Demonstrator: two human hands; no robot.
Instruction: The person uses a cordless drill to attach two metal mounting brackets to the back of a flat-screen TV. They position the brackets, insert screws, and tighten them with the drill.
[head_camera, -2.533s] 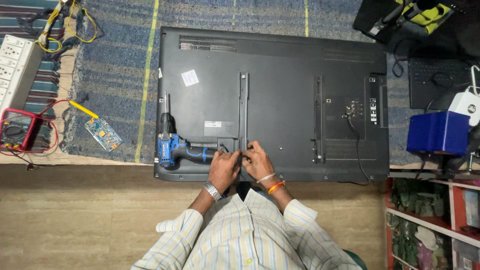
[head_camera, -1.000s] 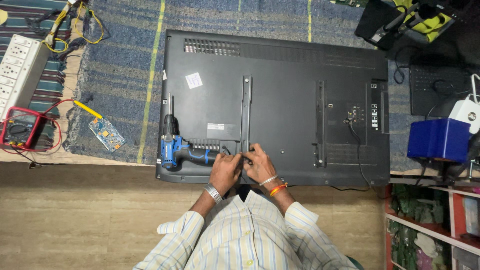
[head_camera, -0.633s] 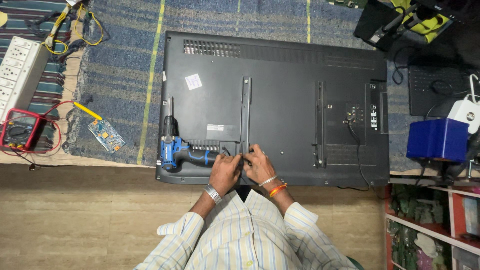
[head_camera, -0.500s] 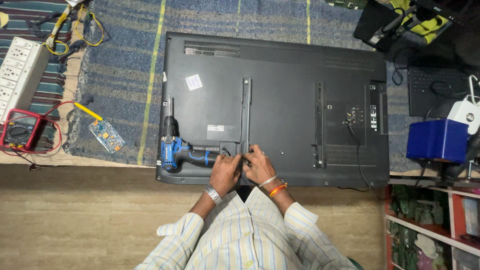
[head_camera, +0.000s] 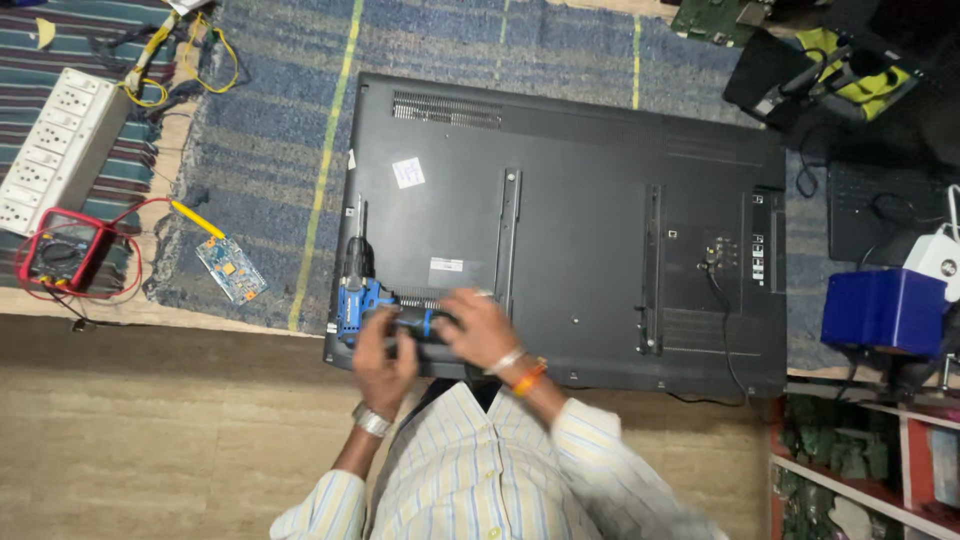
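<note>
- Blue cordless drill (head_camera: 362, 300): lies on the back panel of the flat television (head_camera: 600, 200), near its lower-left corner, bit toward 12 o'clock.
- Left hand (head_camera: 383, 362): blurred, at the drill's 6 o'clock, fingers curled at its handle; firm grasp cannot be told.
- Right hand (head_camera: 478, 330): at the drill's 3 o'clock, fingers wrapped over the dark handle end.
- Red multimeter (head_camera: 58, 255): at 9 o'clock, well apart.
- Small circuit board (head_camera: 231, 269): on blue rug (head_camera: 270, 120), between multimeter and television.

Both hands, left hand (head_camera: 383, 350) and right hand (head_camera: 473, 328), hold a blue drill (head_camera: 372, 305) on the television back (head_camera: 600, 200).
</note>
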